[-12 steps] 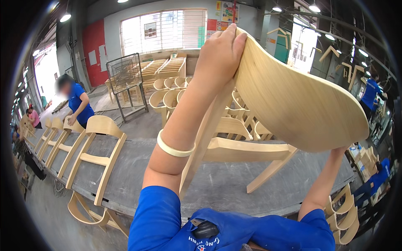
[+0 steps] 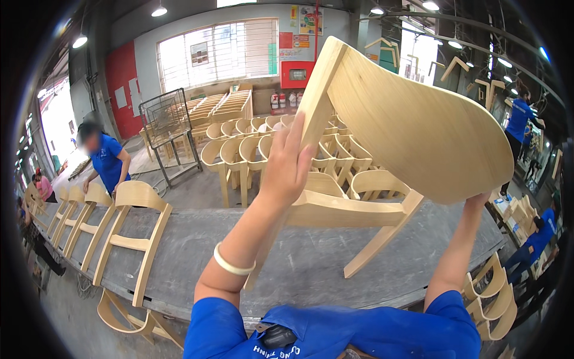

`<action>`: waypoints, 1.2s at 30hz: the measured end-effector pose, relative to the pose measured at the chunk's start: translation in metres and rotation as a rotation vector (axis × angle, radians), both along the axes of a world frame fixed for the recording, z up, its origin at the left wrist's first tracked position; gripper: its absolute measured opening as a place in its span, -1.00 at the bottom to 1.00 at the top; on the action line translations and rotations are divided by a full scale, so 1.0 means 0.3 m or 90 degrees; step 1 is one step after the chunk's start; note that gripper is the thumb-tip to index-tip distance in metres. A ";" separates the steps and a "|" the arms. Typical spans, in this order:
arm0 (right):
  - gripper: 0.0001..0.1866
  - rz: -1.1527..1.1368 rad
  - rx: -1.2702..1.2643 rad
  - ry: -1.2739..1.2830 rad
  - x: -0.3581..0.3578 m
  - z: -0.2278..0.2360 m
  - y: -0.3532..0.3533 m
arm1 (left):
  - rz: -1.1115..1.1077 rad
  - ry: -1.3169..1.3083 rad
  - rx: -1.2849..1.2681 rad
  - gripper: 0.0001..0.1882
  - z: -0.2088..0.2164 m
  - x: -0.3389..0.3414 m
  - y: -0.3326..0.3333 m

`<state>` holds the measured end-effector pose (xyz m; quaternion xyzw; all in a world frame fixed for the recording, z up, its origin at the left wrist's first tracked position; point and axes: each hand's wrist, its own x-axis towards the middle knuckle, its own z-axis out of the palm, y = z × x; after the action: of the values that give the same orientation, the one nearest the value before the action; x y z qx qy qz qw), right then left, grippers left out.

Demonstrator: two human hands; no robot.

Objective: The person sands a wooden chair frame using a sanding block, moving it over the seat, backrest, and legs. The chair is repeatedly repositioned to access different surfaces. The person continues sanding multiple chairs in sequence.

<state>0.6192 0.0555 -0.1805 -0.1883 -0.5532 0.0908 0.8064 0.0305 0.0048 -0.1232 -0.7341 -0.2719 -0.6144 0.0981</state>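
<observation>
A pale wooden chair frame (image 2: 353,212) stands tilted in front of me on the grey table (image 2: 197,254). Its broad curved backrest (image 2: 421,128) rises at the upper right. My left hand (image 2: 284,167) lies along the left post, fingers stretched out against the wood and the thumb a little apart. At the backrest's lower right edge, my right hand (image 2: 476,200) grips the chair frame; its fingers are mostly hidden behind the wood.
Similar chair frames (image 2: 140,197) line the table's left side, where a co-worker in blue (image 2: 110,158) stands. Behind the table are rows of chair frames (image 2: 242,149) and a metal mesh stand (image 2: 167,122). More curved wooden parts (image 2: 493,299) hang at the lower right.
My left hand has slid down the left post from the top corner of the backrest. The backrest sits slightly further left and lower in view; my right hand stays at its edge.
</observation>
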 end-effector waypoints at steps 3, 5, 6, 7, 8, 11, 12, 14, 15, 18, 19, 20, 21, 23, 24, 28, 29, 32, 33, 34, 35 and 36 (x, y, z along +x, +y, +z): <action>-0.47 -0.117 0.004 -0.031 0.011 -0.010 0.010 | 0.010 -0.013 -0.099 -0.37 -0.112 -0.015 -0.022; -0.47 0.000 0.025 -0.018 0.021 0.001 0.029 | 0.021 -0.007 -0.122 -0.36 -0.177 -0.033 -0.033; -0.47 -0.019 0.007 0.027 0.026 0.007 0.035 | 0.032 -0.002 -0.111 -0.36 -0.209 -0.043 -0.039; -0.47 -0.051 0.004 0.024 0.026 0.006 0.040 | 0.044 0.003 -0.102 -0.35 -0.242 -0.052 -0.047; -0.47 -0.074 0.002 0.023 0.026 0.010 0.039 | 0.056 0.007 -0.093 -0.34 -0.274 -0.061 -0.052; -0.45 0.165 0.002 0.199 -0.006 0.033 0.025 | 0.074 0.005 -0.104 -0.33 -0.394 -0.089 -0.079; -0.44 0.097 0.007 0.136 -0.027 0.037 0.013 | 0.080 0.000 -0.130 -0.32 -0.441 -0.101 -0.094; -0.44 -0.038 0.026 -0.022 -0.068 0.049 -0.008 | 0.093 -0.009 -0.181 -0.30 -0.537 -0.128 -0.120; -0.44 -0.079 0.027 -0.023 -0.083 0.063 -0.012 | 0.097 -0.013 -0.194 -0.30 -0.588 -0.143 -0.133; -0.44 -0.107 0.021 -0.018 -0.118 0.084 -0.031 | 0.108 -0.022 -0.226 -0.27 -0.753 -0.196 -0.159; -0.44 -0.110 0.016 -0.012 -0.122 0.092 -0.034 | 0.113 -0.024 -0.234 -0.26 -0.811 -0.218 -0.169; -0.44 -0.108 0.010 -0.007 -0.123 0.098 -0.036 | 0.115 -0.031 -0.247 -0.26 -0.871 -0.237 -0.186; -0.44 -0.106 0.005 -0.005 -0.122 0.104 -0.037 | 0.131 -0.028 -0.242 -0.25 -0.928 -0.256 -0.199; -0.44 -0.100 -0.007 0.000 -0.117 0.117 -0.033 | 0.149 -0.031 -0.235 -0.24 -1.033 -0.294 -0.218; -0.44 -0.098 -0.012 0.001 -0.114 0.121 -0.025 | 0.161 -0.034 -0.268 -0.25 -1.086 -0.312 -0.234; -0.44 -0.073 -0.039 0.016 -0.101 0.137 0.016 | 0.212 -0.054 -0.388 -0.37 -1.296 -0.389 -0.312; -0.44 -0.065 -0.044 0.023 -0.094 0.136 0.026 | 0.234 -0.056 -0.418 -0.42 -1.349 -0.409 -0.336; -0.44 -0.041 -0.075 0.051 -0.062 0.119 0.043 | 0.266 0.058 -0.663 -0.58 -1.478 -0.488 -0.431; -0.44 -0.032 -0.081 0.067 -0.052 0.103 0.051 | 0.262 0.134 -0.602 -0.69 -1.500 -0.515 -0.462; -0.44 -0.021 -0.074 0.091 -0.035 0.094 0.056 | 0.261 0.130 -0.584 -0.69 -1.503 -0.541 -0.475; -0.44 0.009 -0.065 0.127 -0.026 0.076 0.070 | 0.361 0.147 -0.580 -0.67 -1.485 -0.564 -0.479; -0.44 0.047 -0.057 0.162 -0.012 0.067 0.082 | 0.403 0.128 -0.685 -0.66 -1.446 -0.594 -0.471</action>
<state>0.6155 0.0802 -0.1603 -0.1906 -0.4487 0.1681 0.8568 -0.1478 -0.1365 -0.5571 -0.6190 -0.7362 -0.2608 -0.0830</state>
